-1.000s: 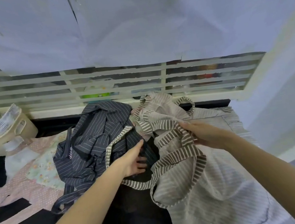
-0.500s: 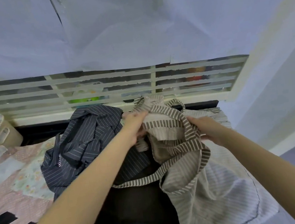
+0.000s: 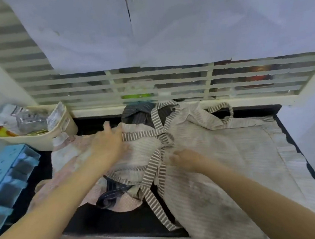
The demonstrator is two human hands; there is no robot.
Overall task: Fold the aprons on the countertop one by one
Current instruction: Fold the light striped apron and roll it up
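Beige apron point(image 3: 226, 150) spread across countertop point(image 3: 109, 222), long axis left-right. Left hand point(image 3: 108, 145) flat on bib end; right hand point(image 3: 185, 160) mid-cloth, grip unclear.

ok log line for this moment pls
left hand flat on beige apron | right hand on straps | unfolded
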